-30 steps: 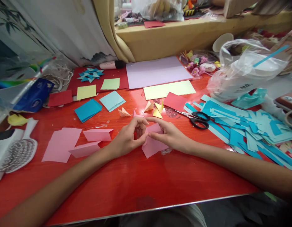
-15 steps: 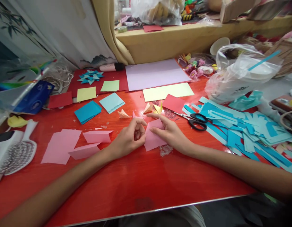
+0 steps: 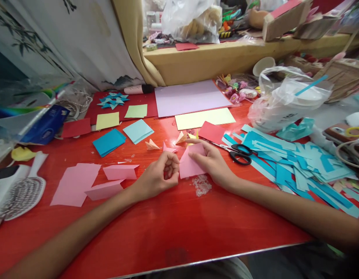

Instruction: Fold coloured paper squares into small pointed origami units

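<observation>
A piece of pink paper point(image 3: 191, 164) is held up over the table, between the thumb and fingers of my right hand point(image 3: 212, 164). My left hand point(image 3: 158, 172) is closed, its fingers curled right at the paper's left edge; whether they pinch it is hidden. Just behind my hands are small folded paper pieces: a peach one point(image 3: 152, 145), a pink one point(image 3: 169, 148) and a yellow one point(image 3: 193, 135), partly covered by my right hand. Left of my left hand, two creased pink sheets point(image 3: 121, 172) lie near flat pink sheets point(image 3: 76, 184).
Black-handled scissors point(image 3: 240, 154) lie right of my right hand, beside a heap of blue paper strips point(image 3: 295, 159). Blue squares point(image 3: 109, 142) and pale blue squares point(image 3: 138, 131) lie behind on the left. A hairbrush point(image 3: 24, 192) is at the left, a plastic bag point(image 3: 289, 100) at the right.
The pink paper has tilted in my right hand, and its lower edge is higher. My left hand has stayed closed beside it. The whole view has shifted slightly.
</observation>
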`<act>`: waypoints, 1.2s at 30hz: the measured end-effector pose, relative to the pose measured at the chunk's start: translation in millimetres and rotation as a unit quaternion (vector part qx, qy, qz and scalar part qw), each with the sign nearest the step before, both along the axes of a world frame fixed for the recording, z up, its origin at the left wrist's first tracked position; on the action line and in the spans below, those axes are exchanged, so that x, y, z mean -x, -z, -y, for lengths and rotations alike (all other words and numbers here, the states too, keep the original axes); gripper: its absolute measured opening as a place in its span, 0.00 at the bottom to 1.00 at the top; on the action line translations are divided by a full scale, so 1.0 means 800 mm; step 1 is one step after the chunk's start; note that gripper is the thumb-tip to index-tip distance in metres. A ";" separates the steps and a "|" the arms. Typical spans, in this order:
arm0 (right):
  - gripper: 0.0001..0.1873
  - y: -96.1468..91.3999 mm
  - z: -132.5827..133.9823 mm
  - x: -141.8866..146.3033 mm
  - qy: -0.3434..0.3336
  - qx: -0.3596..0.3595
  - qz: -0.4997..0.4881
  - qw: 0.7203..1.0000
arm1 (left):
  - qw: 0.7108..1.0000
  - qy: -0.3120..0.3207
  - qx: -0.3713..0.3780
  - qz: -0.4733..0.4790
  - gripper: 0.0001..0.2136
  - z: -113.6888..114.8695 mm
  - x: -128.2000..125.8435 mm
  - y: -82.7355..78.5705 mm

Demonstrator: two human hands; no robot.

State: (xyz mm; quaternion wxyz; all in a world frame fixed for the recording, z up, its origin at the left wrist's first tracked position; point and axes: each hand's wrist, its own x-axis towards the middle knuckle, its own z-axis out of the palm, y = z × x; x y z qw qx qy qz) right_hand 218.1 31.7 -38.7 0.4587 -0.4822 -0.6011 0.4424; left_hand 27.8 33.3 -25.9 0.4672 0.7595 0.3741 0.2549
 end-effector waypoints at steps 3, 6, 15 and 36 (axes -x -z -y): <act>0.21 -0.001 -0.004 -0.002 0.015 0.023 -0.021 0.999 | 0.998 -0.063 -0.015 0.027 0.08 0.001 0.002 0.000; 0.22 -0.007 0.002 0.000 -0.040 -0.013 0.026 0.999 | 0.991 -0.130 -0.021 0.036 0.05 -0.001 0.001 -0.002; 0.26 -0.007 0.007 0.004 -0.101 0.034 0.050 0.993 | 0.995 -0.081 -0.025 -0.056 0.06 -0.008 0.001 -0.006; 0.13 -0.007 0.012 0.004 -0.035 -0.056 0.064 0.996 | 0.988 -0.084 0.124 0.031 0.10 -0.016 0.003 -0.007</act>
